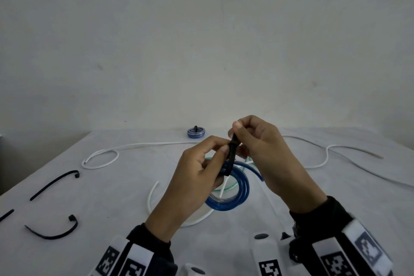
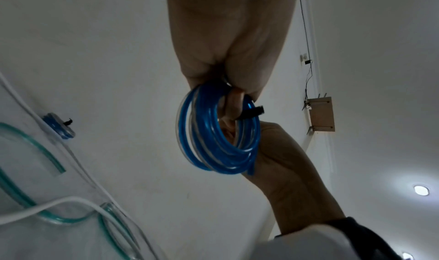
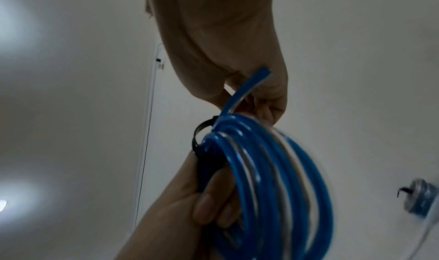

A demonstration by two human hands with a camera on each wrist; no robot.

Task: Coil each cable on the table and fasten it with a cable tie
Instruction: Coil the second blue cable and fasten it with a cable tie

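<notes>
Two loose black ties [image 1: 54, 228] lie at 8 and 9 o'clock on the table [image 1: 107, 242]. Centre, raised off the table: left hand [image 1: 197, 177] pinches the blue coil [image 1: 233, 195] and the tie's head; right hand [image 1: 257, 141] just past it at 1 o'clock pinches the black cable tie [image 1: 232, 152] tail, pointing up. Tie loops round the coil. White cable [image 1: 100, 157] and a green tube [image 2: 28, 147] lie uncoiled at 10 to 2 o'clock. Far, 12 o'clock: a small tied blue coil [image 1: 196, 132].

Plain white wall [image 1: 201, 40], white-covered table [image 1: 112, 197], ceiling downlight [image 2: 421, 190]
</notes>
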